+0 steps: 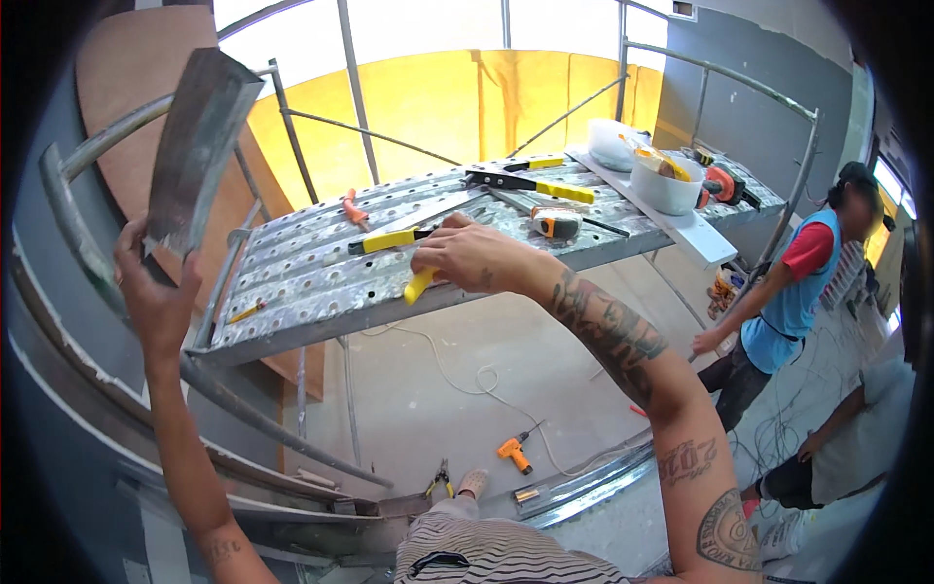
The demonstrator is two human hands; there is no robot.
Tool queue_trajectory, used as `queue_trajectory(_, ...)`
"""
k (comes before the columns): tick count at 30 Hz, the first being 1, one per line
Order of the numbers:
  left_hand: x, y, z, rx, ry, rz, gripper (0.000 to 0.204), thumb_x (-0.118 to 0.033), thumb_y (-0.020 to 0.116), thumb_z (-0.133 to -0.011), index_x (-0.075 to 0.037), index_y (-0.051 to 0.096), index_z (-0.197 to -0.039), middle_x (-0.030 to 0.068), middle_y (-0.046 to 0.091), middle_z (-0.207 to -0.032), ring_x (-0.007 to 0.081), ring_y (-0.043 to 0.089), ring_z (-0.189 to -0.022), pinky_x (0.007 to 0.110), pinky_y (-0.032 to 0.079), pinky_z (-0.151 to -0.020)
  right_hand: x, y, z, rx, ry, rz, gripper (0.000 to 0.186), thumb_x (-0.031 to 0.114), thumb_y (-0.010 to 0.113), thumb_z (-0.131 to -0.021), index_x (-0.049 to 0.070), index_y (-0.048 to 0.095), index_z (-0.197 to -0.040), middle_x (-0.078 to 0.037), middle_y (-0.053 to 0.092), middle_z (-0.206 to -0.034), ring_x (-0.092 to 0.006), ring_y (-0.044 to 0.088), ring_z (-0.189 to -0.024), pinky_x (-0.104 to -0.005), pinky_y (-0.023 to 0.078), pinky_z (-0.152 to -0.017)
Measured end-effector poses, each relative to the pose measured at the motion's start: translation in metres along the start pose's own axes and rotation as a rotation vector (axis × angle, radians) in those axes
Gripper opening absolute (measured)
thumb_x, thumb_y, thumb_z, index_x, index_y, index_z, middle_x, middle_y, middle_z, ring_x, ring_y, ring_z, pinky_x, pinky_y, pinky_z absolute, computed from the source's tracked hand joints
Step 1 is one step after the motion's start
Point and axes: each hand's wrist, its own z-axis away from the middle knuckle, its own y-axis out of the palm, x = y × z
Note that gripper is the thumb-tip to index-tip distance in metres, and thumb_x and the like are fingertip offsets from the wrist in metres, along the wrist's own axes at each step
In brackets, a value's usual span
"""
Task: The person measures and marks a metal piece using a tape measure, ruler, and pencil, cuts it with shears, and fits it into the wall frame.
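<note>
My left hand is raised at the left, its thumb and fingers gripping the lower end of a grey sheet-metal channel, which stands nearly upright. Over the front edge of the perforated metal platform, my right hand is closed on a hand tool with yellow handles. Its handles are spread, and my fingers hide its working end. Behind that hand lies a second, black tool with yellow handles. An orange-and-white tape measure rests to its right. An orange-handled tool lies farther back.
White buckets, a red power tool and a pale board occupy the platform's right side. Scaffold tubes surround it. On the floor lie an orange drill, pliers and a cable. A person stands right.
</note>
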Motion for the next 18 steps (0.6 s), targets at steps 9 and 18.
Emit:
queue_trajectory(9,0.009,0.035,-0.001,0.121,-0.083,0.149,0.066,-0.004,0.072,-0.073,0.0,0.042,-0.131,0.0154,0.051,-0.124,0.0282,0.05,-0.121,0.039,0.036,-0.108,-0.016,-0.066,-0.033,-0.119,-0.1,-0.011,0.038,0.004,0.059,-0.089,0.014,0.06,-0.125,-0.009,0.066,-0.106,-0.0278,0.066,-0.097,-0.0395,0.053,-0.087)
queue_trajectory(18,-0.031,0.1,-0.004,0.891,-0.025,0.371,0.06,-0.026,0.073,-0.067,-0.006,0.049,-0.118,0.015,0.058,-0.111,0.0295,0.055,-0.11,0.038,0.039,-0.099,-0.119,-0.098,0.051,-0.021,0.377,0.282,0.031,0.006,0.066,-0.086,0.005,0.064,-0.117,-0.017,0.064,-0.114,-0.0362,0.062,-0.101,-0.0438,0.049,-0.086)
